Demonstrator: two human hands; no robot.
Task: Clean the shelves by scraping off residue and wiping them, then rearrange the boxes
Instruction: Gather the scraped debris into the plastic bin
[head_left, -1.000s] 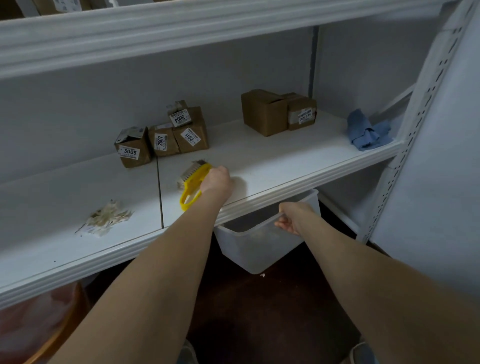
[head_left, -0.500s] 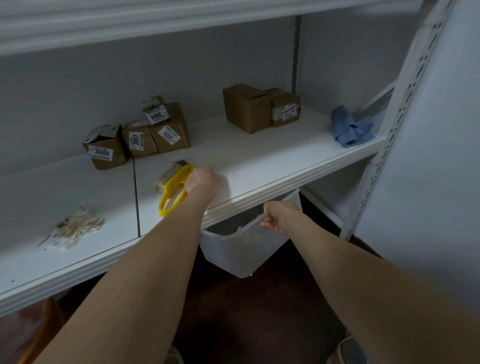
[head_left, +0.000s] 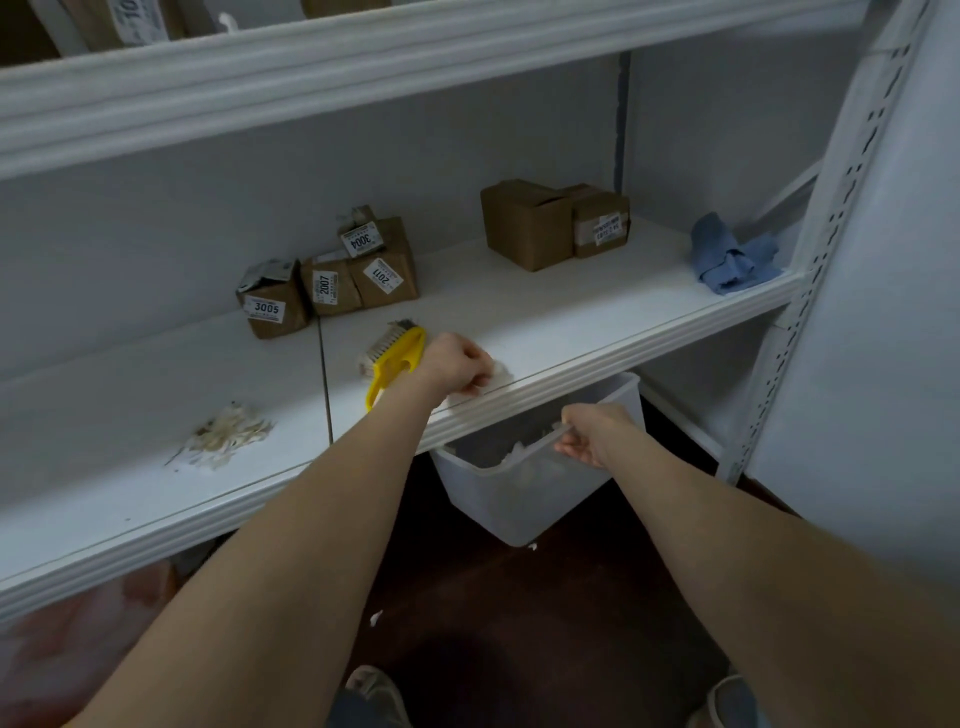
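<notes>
- Translucent plastic bin (head_left: 519, 499) sits just below the shelf (head_left: 597, 322) edge with whitish shreds (head_left: 517, 449) inside; the right hand (head_left: 587, 434) grips its near rim.
- Left hand (head_left: 457, 366) rests at the shelf's front edge above the bin, fingers curled over a clump of white scraps (head_left: 500, 372).
- Yellow brush (head_left: 392, 361) lies just beside that wrist.

Left grip (head_left: 457, 364), right grip (head_left: 592, 434) curled.
</notes>
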